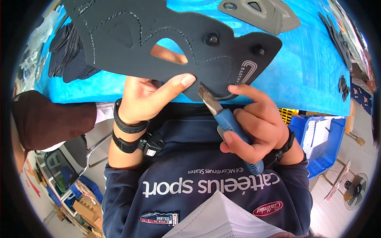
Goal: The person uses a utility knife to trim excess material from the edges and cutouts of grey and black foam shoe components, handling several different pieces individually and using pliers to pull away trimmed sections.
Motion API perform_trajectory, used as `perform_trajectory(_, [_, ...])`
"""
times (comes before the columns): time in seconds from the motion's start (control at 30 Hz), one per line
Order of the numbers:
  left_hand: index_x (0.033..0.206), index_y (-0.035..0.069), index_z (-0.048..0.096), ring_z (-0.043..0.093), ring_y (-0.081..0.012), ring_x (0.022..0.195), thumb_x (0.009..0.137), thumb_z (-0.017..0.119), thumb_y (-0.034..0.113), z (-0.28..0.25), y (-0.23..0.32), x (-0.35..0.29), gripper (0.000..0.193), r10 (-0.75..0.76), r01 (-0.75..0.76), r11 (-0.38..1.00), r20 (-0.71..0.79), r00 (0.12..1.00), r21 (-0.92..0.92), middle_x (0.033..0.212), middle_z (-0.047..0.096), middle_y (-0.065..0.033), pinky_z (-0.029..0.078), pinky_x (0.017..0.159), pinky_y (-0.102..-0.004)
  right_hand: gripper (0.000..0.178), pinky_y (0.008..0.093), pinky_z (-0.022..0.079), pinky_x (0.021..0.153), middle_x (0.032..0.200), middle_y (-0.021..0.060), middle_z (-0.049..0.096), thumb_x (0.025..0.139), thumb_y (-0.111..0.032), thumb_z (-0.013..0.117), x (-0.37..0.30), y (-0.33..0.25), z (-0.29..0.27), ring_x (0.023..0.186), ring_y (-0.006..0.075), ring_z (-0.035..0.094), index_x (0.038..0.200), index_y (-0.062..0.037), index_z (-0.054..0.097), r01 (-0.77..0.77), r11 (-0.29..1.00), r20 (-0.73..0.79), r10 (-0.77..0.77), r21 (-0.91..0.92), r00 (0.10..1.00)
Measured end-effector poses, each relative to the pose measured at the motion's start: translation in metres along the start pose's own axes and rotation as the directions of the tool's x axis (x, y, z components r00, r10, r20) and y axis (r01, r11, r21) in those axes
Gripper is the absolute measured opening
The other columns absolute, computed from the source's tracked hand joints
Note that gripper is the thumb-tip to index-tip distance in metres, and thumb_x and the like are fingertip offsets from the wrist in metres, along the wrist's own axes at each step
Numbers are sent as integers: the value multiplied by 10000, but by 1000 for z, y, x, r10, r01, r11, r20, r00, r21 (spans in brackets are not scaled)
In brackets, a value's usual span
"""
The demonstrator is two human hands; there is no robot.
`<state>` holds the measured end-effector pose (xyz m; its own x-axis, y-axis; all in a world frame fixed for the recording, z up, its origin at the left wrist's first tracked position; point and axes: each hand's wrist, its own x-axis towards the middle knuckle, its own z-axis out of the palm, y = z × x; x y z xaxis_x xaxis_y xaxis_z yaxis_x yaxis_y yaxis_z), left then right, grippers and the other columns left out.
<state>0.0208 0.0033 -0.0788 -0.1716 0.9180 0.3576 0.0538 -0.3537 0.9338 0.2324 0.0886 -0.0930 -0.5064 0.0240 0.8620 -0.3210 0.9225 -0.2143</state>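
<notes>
My left hand (151, 95) grips the lower edge of a black stitched panel (119, 43), shaped like a flat shoe upper, with its thumb on the front face. The panel has wavy stitching, two round dark studs, a curved cut-out and a pale printed stripe at its right end. Closed around the blue handle of a utility knife (230, 123), my right hand (254, 123) has its forefinger stretched out to the panel's lower right edge. The knife's blade points up and left, its tip over the panel just right of my left thumb.
A blue-covered table (313, 79) lies beneath the panel. Dark ribbed pieces (71, 51) are stacked at left; a grey panel (262, 14) lies at the far side. Black strips (335, 39) lie at right. A blue crate (325, 142) and a fan (355, 190) stand at lower right.
</notes>
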Motion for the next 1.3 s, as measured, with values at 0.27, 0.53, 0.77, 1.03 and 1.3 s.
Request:
perform_trajectory(0.27, [899,17,620,585,-129,777,804,704,-63,-2,-4,1,150,61,-61,998,19,998,15,933,605,-83,453,641,-264,309,485,579,816,819,74,473,824,-225,700,-2,2,-6,692,175,449,1101,-175,574,90,985,160,-67,-146,985])
perform_trajectory(0.53, [893,17,649,602,-139,835,791,729,-43,1,-1,-2,143,-23,23,1000,-38,999,4,908,606,-73,477,708,-270,299,477,586,806,836,76,475,844,-258,715,-4,2,-9,701,177,447,1095,-173,577,86,988,215,-57,-128,975])
perform_trajectory(0.77, [871,-5,653,562,-103,741,802,723,-31,2,3,-2,102,-91,92,996,-42,995,13,842,608,-58,432,615,-235,284,462,592,797,830,75,470,849,-227,712,-6,4,-11,702,178,451,1089,-164,574,75,991,197,-52,-112,979])
perform_trajectory(1.03, [868,-23,646,510,-82,691,814,711,-26,0,0,-1,84,-24,24,998,-3,1000,58,784,596,-31,389,582,-231,391,401,572,863,766,31,437,652,-4,633,-6,2,0,680,159,423,1009,-162,646,46,990,64,-38,-130,997])
perform_trajectory(1.3, [891,-33,656,553,-122,735,809,712,-31,-1,-1,-2,99,41,-41,992,9,999,120,818,621,-62,436,635,-263,303,461,587,802,797,62,456,841,-206,714,-4,-3,-1,648,162,430,1103,-148,573,39,984,154,-12,-176,988])
